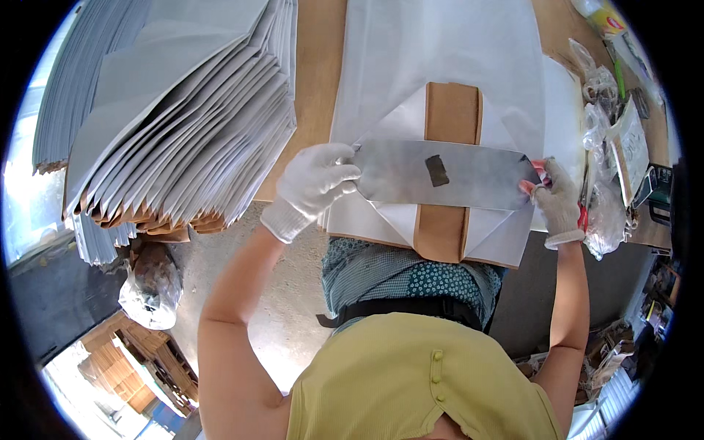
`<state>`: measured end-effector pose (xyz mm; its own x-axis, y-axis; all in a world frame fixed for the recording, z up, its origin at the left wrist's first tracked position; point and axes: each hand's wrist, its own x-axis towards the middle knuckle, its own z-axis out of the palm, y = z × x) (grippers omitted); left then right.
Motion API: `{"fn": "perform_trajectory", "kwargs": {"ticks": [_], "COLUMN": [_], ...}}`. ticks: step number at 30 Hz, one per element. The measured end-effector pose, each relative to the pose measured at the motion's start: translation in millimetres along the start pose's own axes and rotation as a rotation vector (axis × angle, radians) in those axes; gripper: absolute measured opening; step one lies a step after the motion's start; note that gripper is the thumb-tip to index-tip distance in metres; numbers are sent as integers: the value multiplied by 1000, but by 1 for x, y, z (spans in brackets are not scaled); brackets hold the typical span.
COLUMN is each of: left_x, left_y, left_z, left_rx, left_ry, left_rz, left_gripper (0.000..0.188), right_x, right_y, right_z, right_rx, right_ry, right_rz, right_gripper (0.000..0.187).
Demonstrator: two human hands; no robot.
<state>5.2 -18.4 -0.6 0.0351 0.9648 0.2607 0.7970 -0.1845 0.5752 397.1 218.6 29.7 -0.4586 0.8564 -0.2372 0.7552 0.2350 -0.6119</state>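
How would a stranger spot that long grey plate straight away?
On the wooden table, find the white paper before the person. Across its folded end, between the left hand and right hand, is the plate: a long grey strip. Unlike the paper, it shines and bears one small dark patch near its middle.

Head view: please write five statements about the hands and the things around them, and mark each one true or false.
1. The left hand and the right hand hold opposite ends of the grey plate. True.
2. The left hand is bare. False: it wears a white glove.
3. A dark patch sits near the middle of the plate. True.
4. The large fanned stack of pale sheets lies right of the plate. False: it lies left.
5. The plate crosses over a brown strip. True.
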Motion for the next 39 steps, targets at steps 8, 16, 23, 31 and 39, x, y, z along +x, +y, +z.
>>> {"fn": "perform_trajectory", "kwargs": {"ticks": [8,16,23,31,39], "left_x": [11,12,26,46,38], "left_y": [-23,-23,52,59,58], "left_z": [0,-8,20,58,62], "left_rx": [-302,-161,326,282,-18], "left_ry": [-109,-225,-205,-235,-37], "left_rz": [55,77,176,153,-68], "left_gripper": [29,24,42,21,27], "right_x": [10,9,48,59,-15], "right_y": [19,-1,-28,-47,-25], "right_z": [19,14,13,-1,4], "right_rx": [259,-335,-910,-405,-436], "right_ry": [7,46,-154,-477,-231], "right_rz": [237,-166,-433,53,-397], "right_gripper": [37,30,28,52,52]}}
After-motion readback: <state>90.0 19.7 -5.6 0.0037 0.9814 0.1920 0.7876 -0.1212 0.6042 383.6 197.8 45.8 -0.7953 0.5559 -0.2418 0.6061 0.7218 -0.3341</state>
